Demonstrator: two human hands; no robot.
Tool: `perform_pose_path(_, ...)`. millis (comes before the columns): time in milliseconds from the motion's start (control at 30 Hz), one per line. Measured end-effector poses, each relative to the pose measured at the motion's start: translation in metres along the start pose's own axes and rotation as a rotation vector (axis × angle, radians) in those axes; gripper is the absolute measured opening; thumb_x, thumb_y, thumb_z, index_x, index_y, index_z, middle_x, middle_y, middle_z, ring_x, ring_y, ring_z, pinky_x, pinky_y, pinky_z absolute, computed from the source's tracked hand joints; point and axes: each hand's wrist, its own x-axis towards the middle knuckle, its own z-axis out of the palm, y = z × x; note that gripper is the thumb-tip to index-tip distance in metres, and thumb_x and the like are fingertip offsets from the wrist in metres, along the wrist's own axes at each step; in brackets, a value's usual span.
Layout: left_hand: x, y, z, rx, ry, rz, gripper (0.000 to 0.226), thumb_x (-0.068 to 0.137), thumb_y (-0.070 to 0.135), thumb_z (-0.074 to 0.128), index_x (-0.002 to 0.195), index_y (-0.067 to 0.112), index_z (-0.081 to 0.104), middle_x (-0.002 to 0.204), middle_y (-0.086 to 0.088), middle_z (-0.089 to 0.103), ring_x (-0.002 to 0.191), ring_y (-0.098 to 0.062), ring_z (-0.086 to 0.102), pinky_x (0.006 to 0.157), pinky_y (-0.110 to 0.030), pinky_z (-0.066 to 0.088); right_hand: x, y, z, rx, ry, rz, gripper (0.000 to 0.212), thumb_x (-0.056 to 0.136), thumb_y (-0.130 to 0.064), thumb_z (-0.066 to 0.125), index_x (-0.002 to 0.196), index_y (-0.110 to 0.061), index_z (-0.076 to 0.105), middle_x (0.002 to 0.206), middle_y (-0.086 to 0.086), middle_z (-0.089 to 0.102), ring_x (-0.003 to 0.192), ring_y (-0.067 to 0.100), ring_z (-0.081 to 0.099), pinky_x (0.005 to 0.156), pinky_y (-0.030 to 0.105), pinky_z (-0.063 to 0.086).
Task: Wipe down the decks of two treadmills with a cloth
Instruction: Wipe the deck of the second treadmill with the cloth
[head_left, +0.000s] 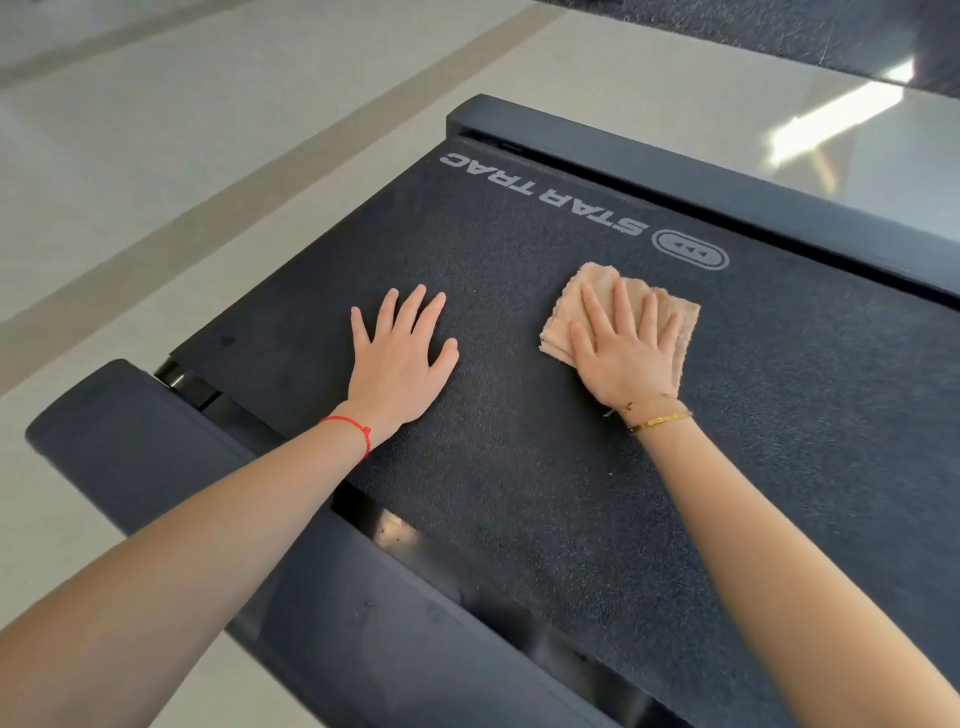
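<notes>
Right hand (631, 358): fingers spread, flat on tan cloth (571, 332), which extends past fingertips. Left hand (402, 364): fingers spread, apparently resting bare on treadmill belt (519, 467).

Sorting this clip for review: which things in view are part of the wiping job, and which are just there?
In the job:
cloth, flat under the right hand
treadmill belt
left hand, flat on the belt

Just there:
side rails
tiled floor
red string and gold bracelets

Right hand (626, 358) flat on cloth (566, 317); left hand (400, 358) flat on belt (519, 467)
</notes>
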Motion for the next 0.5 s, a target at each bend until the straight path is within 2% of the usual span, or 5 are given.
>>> perform_pose_path(200,0.006,-0.001,-0.002,-0.002,-0.012,0.058,0.061,0.103,0.045,0.03,0.158,0.026,0.015,0.166,0.001,0.012,0.154,-0.023,0.002,0.119,-0.064,0.005,-0.043,-0.016,0.009,-0.025,0.034,-0.29,0.057,0.101,-0.056,0.014,0.156,-0.043,0.008,0.167,-0.005,0.0,0.153,0.03,-0.005,0.122,0.05,-0.009)
perform_pose_path(300,0.016,-0.002,-0.003,0.003,-0.014,0.108,0.061,0.103,0.046,0.03,0.158,0.027,0.016,0.166,0.0,0.012,0.154,-0.023,0.002,0.119,-0.064,0.003,-0.04,0.008,0.008,-0.004,0.074,-0.229,0.057,0.101,-0.056,0.016,0.156,-0.043,0.014,0.167,-0.007,0.005,0.153,0.027,-0.003,0.123,0.048,-0.006)
perform_pose_path(500,0.035,0.0,-0.001,-0.002,-0.035,0.112,0.062,0.102,0.051,0.026,0.158,0.03,0.012,0.166,0.002,0.009,0.154,-0.022,0.0,0.12,-0.063,0.002,0.033,0.041,-0.001,0.015,0.047,0.021,0.056,0.101,-0.057,0.015,0.155,-0.046,0.008,0.167,-0.005,0.0,0.153,0.028,-0.007,0.121,0.05,-0.011)
